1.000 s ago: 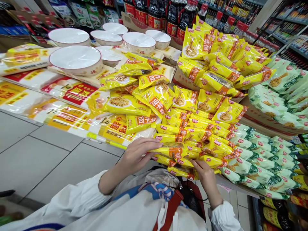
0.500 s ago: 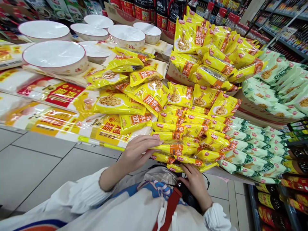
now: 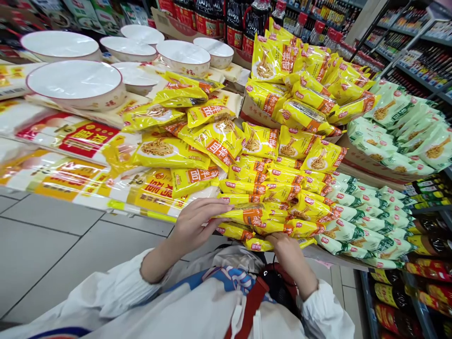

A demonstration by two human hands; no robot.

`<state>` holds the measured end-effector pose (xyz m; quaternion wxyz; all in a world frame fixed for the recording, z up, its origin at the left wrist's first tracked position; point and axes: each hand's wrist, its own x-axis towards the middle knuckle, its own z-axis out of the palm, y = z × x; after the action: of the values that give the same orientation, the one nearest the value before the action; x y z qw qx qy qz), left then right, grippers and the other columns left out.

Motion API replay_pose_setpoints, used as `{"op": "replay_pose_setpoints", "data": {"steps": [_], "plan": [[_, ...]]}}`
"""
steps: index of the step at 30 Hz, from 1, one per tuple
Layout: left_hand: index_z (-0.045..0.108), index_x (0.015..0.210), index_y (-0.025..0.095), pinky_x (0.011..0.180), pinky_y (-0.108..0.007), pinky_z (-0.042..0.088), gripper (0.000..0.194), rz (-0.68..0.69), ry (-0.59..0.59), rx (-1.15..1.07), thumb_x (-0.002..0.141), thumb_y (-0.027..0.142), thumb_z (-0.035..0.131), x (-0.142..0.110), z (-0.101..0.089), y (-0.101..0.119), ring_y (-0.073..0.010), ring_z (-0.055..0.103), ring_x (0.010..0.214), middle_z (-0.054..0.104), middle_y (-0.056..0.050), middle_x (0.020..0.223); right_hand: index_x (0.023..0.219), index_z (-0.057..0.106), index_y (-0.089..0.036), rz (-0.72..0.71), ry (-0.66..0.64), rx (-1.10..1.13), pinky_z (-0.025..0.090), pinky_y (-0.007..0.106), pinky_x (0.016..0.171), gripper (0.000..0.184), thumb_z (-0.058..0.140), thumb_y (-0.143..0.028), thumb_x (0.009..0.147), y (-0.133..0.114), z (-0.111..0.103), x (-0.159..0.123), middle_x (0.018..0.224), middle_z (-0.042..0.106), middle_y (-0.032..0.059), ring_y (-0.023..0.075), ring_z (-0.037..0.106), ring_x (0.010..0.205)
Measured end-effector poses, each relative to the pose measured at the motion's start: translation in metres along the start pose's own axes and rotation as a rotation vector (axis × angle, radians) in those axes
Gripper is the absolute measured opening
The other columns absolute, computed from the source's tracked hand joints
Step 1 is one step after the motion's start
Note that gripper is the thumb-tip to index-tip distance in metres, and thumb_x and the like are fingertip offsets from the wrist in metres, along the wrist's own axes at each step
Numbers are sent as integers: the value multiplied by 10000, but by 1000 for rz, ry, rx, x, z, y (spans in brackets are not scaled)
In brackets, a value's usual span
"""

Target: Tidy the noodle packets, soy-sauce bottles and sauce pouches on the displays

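Spreading in stacked rows, the yellow noodle packets [image 3: 278,190] lie mid-view, just beside pale green packets [image 3: 367,230] on the right. White bowls [image 3: 75,79] stand toward the far left. At the near edge of the yellow rows, the left hand [image 3: 198,219] has its grip partly spread, fingers above and thumb below one front packet's [image 3: 245,214] left end; how firmly it clamps, I cannot tell. The right hand [image 3: 291,254] touches the lowest yellow packets, grip curled, fingertips hidden, its closure unclear.
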<state>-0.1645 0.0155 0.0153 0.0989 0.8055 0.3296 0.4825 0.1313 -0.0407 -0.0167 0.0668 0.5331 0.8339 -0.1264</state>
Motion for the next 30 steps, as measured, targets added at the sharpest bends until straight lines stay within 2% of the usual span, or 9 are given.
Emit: {"op": "replay_pose_setpoints", "data": {"steps": [4, 8, 11, 13, 17, 20, 23, 26, 30], "plan": [[649, 1167, 222, 919, -313, 561, 297, -10, 12, 14, 911, 71, 640, -2, 0, 1, -188, 700, 1069, 766, -53, 1076, 1226, 664, -206, -34, 183, -22, 524, 298, 763, 398, 489, -25, 916, 3, 18, -7, 1036, 743, 75, 225, 697, 928], [648, 1165, 219, 912, -304, 565, 295, -22, 11, 19, 917, 62, 618, -2, 0, 1, -183, 701, 1051, 764, -55, 1069, 1538, 403, -246, -73, 527, -192, 448, 425, 1064, 667, 432, -16, 912, 4, 52, -25, 1411, 589, 125, 273, 545, 1306], [657, 1154, 224, 893, -296, 571, 274, -6, 31, 17, 927, 80, 607, 1, 2, 2, -183, 708, 1038, 772, -48, 1039, 1619, 194, -178, -53, 498, -216, 367, 432, 1158, 775, 415, -19, 893, 6, 63, -26, 1579, 423, 110, 256, 356, 1473], [658, 1152, 222, 884, -294, 572, 261, 5, 33, 13, 933, 92, 602, 4, 5, 3, -184, 711, 1031, 775, -51, 1030, 1620, 169, -144, -47, 432, -193, 356, 438, 1178, 809, 432, -12, 867, 9, 62, -20, 1609, 372, 94, 252, 321, 1495], [647, 1161, 220, 913, -310, 556, 264, 21, 3, 5, 938, 91, 590, 9, 16, 7, -187, 702, 1038, 774, -54, 1034, 1573, 328, -136, -91, 360, -78, 407, 486, 1160, 804, 618, -71, 826, 15, 42, -14, 1564, 437, 123, 316, 401, 1450], [633, 1172, 223, 925, -317, 539, 254, 25, -61, 9, 956, 105, 569, 14, 28, 13, -180, 701, 1024, 769, -47, 1054, 1441, 534, -204, -226, 361, 77, 494, 473, 1086, 616, 721, -189, 854, 31, 6, -24, 1410, 612, 116, 310, 555, 1324], [629, 1155, 221, 877, -301, 534, 207, 16, -144, 28, 981, 144, 546, 22, 42, 20, -174, 707, 994, 766, -40, 1056, 1211, 678, -249, -205, 616, 211, 539, 452, 1005, 274, 670, -255, 937, 63, -37, -37, 1220, 720, 93, 269, 653, 1173], [630, 1123, 217, 852, -301, 530, 183, 21, -205, 39, 1002, 172, 501, 30, 60, 24, -181, 707, 987, 765, -41, 1053, 1138, 700, -224, -25, 902, 148, 542, 493, 951, 219, 651, -336, 956, 108, -62, -37, 1169, 728, 120, 291, 674, 1087], [635, 1118, 221, 848, -326, 525, 201, -27, -362, 70, 1006, 190, 471, 36, 88, 25, -207, 705, 984, 764, -42, 1055, 1036, 727, -200, -8, 801, 66, 583, 466, 813, 294, 552, -434, 998, 156, -57, -25, 1043, 760, 119, 296, 719, 936]]}}
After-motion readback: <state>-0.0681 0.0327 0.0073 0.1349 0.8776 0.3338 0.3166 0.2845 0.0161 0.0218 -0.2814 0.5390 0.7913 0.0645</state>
